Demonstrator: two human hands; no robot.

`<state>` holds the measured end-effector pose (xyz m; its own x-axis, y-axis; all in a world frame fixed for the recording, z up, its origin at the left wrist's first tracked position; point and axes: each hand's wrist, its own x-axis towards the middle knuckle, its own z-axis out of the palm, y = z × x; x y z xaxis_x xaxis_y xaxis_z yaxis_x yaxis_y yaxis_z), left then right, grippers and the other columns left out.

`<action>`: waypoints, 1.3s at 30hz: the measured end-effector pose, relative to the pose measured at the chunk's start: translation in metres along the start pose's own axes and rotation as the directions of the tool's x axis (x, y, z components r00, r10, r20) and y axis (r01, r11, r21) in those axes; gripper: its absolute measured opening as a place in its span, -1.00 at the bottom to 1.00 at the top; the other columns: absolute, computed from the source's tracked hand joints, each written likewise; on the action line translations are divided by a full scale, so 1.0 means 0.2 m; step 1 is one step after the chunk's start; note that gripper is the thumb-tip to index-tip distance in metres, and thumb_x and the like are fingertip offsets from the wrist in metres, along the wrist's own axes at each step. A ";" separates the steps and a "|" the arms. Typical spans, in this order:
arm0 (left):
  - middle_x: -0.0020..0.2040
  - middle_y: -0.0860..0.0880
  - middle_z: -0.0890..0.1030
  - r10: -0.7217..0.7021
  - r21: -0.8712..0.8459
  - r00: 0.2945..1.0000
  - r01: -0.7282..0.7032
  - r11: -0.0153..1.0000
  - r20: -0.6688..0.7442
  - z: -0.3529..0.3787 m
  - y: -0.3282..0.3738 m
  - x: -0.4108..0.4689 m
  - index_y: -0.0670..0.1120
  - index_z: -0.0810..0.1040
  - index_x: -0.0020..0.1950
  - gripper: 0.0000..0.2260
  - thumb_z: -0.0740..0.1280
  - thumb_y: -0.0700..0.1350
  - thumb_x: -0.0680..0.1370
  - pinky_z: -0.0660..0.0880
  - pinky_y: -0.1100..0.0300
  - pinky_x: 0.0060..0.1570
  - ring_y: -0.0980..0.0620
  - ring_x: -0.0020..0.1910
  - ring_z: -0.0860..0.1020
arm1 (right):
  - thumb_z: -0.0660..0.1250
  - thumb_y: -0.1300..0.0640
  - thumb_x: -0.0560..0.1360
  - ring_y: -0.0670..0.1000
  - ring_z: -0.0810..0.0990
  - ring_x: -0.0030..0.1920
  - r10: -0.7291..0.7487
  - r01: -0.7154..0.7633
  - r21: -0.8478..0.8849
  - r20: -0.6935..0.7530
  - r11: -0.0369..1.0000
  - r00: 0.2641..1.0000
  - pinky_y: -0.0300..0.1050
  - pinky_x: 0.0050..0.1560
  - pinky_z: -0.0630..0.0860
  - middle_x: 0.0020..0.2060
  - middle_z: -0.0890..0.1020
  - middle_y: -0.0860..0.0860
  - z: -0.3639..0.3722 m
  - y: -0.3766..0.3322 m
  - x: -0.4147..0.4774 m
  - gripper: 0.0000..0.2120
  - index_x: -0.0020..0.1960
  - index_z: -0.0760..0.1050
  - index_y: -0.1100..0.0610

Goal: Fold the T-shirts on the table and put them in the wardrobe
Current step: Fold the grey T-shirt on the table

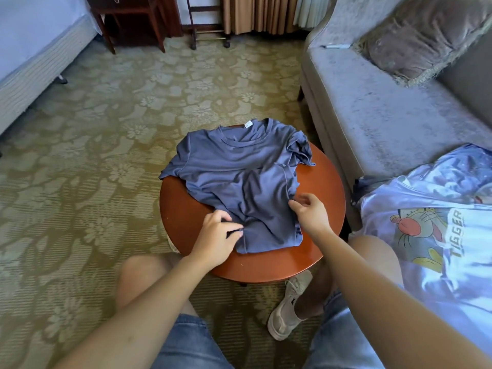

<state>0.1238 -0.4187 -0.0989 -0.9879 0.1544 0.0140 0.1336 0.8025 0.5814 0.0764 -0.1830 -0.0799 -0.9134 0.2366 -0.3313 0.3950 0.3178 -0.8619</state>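
From the head view, you are early in the job. The blue T-shirt [239,179] lies rumpled, collar away from you, on the round table [266,265], with its right side bunched and no clean fold made. Your left hand [217,235] pinches the near hem. Your right hand [311,211] is at the shirt's right edge, fingers curled, but I cannot tell whether it grasps cloth. A white printed T-shirt [426,222] waits unfolded on the sofa [372,102]. No wardrobe is in sight.

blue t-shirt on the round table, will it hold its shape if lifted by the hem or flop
Probably floppy: the blue T-shirt lies in soft wrinkles and droops over the table rim. Likely light; may slide on the glossy wood.
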 end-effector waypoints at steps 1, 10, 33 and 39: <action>-0.02 -0.08 0.48 -0.016 0.005 0.998 0.016 1.000 -0.055 0.00 0.00 0.00 -0.10 0.69 0.11 -0.82 0.42 -0.15 0.53 0.34 0.11 0.07 -0.17 0.04 0.44 | 0.37 0.09 0.55 0.04 0.51 0.05 0.024 -0.024 0.018 0.020 1.000 1.000 -0.09 0.03 0.43 0.07 0.50 -0.02 0.00 0.00 0.00 -0.58 0.36 0.40 0.16; 0.01 -0.04 0.56 -0.339 -0.408 0.924 0.246 0.879 -0.173 -0.18 0.11 0.11 -0.08 0.55 0.05 -0.87 0.21 -0.18 0.64 0.33 0.22 -0.02 -0.02 0.05 0.51 | 0.30 0.23 0.51 0.08 0.53 -0.23 0.057 -0.051 0.246 -0.019 0.968 0.998 -0.05 -0.16 0.47 -0.30 0.59 0.08 -0.05 -0.04 -0.05 -0.85 -0.23 0.55 0.18; 0.09 -0.03 0.65 -0.463 -0.129 0.886 0.459 0.879 0.000 0.07 0.21 -0.01 0.00 0.65 0.07 -0.83 0.30 -0.14 0.56 0.44 0.18 0.00 -0.09 0.12 0.56 | 0.27 0.25 0.55 0.01 0.46 -0.27 -0.067 0.065 -0.017 -0.128 0.998 0.989 -0.17 -0.26 0.37 -0.32 0.52 0.03 -0.29 0.14 -0.11 -0.82 -0.23 0.41 0.14; -0.16 -0.08 0.60 -0.548 -0.614 0.834 0.400 0.680 -0.064 -0.23 0.16 0.16 -0.08 0.63 -0.05 -0.83 0.30 -0.31 0.53 0.37 0.20 -0.14 0.02 -0.26 0.49 | 0.22 0.21 0.59 -0.05 0.46 -0.28 -0.145 0.153 0.032 -0.180 0.988 0.973 -0.15 -0.24 0.39 -0.32 0.50 0.00 -0.36 -0.01 -0.10 -0.87 -0.13 0.45 0.16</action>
<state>0.0922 -0.4137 -0.0420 -0.9021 -0.3483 -0.2548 -0.3525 0.2538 0.9008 0.1021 -0.1228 -0.0445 -0.9279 0.3499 -0.1284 0.2474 0.3203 -0.9144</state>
